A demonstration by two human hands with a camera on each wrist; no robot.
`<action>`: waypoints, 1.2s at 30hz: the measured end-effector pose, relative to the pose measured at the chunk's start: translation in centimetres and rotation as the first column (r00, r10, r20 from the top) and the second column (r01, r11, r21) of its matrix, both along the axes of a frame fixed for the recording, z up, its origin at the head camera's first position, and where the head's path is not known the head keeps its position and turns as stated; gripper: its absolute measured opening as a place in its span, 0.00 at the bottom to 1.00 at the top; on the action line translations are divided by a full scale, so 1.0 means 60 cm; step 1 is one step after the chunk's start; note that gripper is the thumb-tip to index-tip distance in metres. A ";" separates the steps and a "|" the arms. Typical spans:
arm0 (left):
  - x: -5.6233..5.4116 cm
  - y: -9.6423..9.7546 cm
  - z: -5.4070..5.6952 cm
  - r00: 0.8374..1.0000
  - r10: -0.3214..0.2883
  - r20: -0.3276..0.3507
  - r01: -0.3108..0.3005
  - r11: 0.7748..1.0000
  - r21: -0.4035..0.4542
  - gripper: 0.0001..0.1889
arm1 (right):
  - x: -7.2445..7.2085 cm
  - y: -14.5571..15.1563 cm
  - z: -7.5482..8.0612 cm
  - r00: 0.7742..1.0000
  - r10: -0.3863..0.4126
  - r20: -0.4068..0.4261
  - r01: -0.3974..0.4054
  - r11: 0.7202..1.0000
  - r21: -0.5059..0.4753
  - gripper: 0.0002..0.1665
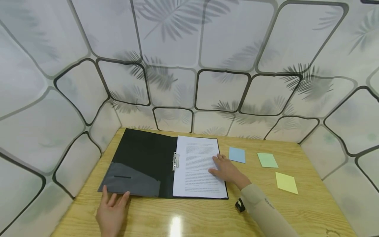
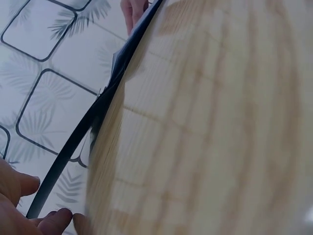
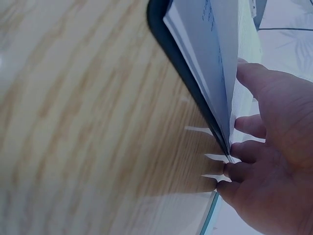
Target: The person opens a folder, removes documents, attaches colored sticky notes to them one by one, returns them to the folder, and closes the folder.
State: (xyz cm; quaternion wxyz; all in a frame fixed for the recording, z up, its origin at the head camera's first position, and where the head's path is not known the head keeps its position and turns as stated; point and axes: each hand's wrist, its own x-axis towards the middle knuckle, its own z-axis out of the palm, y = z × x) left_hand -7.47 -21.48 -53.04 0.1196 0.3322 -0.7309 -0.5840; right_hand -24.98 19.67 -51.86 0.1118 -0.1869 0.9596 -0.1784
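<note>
A black clipboard folder [image 1: 142,144] lies opened out on the wooden table, its left cover bearing a clear pocket. In the left wrist view that cover [image 2: 61,164] tilts up off the table. My left hand [image 1: 112,212] holds the cover's lower left edge, with digits on both sides of it. White printed sheets [image 1: 196,174] lie on the folder's right half by a metal clip [image 1: 175,161]. Across their right edge rests my right hand [image 1: 228,169], fingers spread; in the right wrist view its thumb [image 3: 252,78] is against the sheets.
Right of the folder lie a blue sticky note pad [image 1: 237,155], a green one [image 1: 267,160] and a yellow one [image 1: 286,183]. A small black object [image 1: 240,205] shows beside the right sleeve. Patterned walls enclose the table [image 1: 154,217] at the back and sides.
</note>
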 end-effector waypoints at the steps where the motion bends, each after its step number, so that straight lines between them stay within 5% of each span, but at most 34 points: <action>1: 0.000 0.000 0.002 1.000 -0.001 -0.003 0.001 1.000 0.022 0.60 | 0.000 0.000 0.000 1.000 -0.001 0.000 0.001 1.000 0.001 0.45; 5: 0.000 -0.003 0.014 1.000 -0.009 -0.020 0.010 1.000 0.025 0.60 | 0.001 0.000 0.002 1.000 -0.004 0.005 0.004 1.000 0.000 0.45; 8: 0.002 -0.008 0.022 0.996 -0.004 -0.094 -0.007 0.992 -0.124 0.55 | 0.001 -0.001 0.002 1.000 -0.003 0.008 0.003 1.000 -0.002 0.45; 10: 0.002 -0.010 0.027 0.984 -0.006 -0.176 -0.040 0.966 -0.255 0.52 | 0.000 -0.001 0.002 1.000 -0.002 0.011 0.002 1.000 -0.001 0.45; 13: -0.004 -0.009 0.034 0.941 -0.053 -0.335 -0.103 0.896 -0.431 0.46 | 0.000 -0.001 0.001 1.000 -0.001 0.011 0.001 1.000 -0.001 0.45; 17: -0.025 0.003 0.047 0.864 -0.258 -0.431 -0.062 0.796 -0.602 0.36 | -0.001 0.000 -0.001 1.000 0.006 0.009 -0.006 1.000 0.002 0.45; 19: -0.041 0.012 0.054 0.834 -0.399 -0.381 0.048 0.740 -0.671 0.31 | -0.001 0.000 -0.001 1.000 0.007 0.010 -0.007 1.000 0.002 0.45; 22: -0.069 0.031 0.060 0.788 -0.584 -0.195 0.299 0.640 -0.707 0.28 | -0.001 0.001 0.000 1.000 0.007 0.016 -0.007 1.000 0.002 0.45; 27: -0.131 0.068 0.054 0.650 -0.753 0.100 0.613 0.442 -0.655 0.32 | -0.001 0.002 0.003 1.000 0.005 0.018 -0.005 1.000 -0.006 0.45; 29: -0.157 0.081 0.050 0.602 -0.780 0.172 0.672 0.379 -0.636 0.33 | -0.002 0.002 0.003 1.000 0.005 0.017 -0.005 1.000 -0.008 0.44; 31: -0.179 0.091 0.045 0.571 -0.790 0.223 0.700 0.327 -0.635 0.33 | -0.004 0.001 0.002 1.000 0.006 0.021 -0.006 1.000 -0.007 0.45; 36: -0.222 0.107 0.037 0.545 -0.771 0.330 0.720 0.228 -0.655 0.31 | -0.004 0.000 -0.002 1.000 -0.001 0.029 0.001 1.000 0.002 0.45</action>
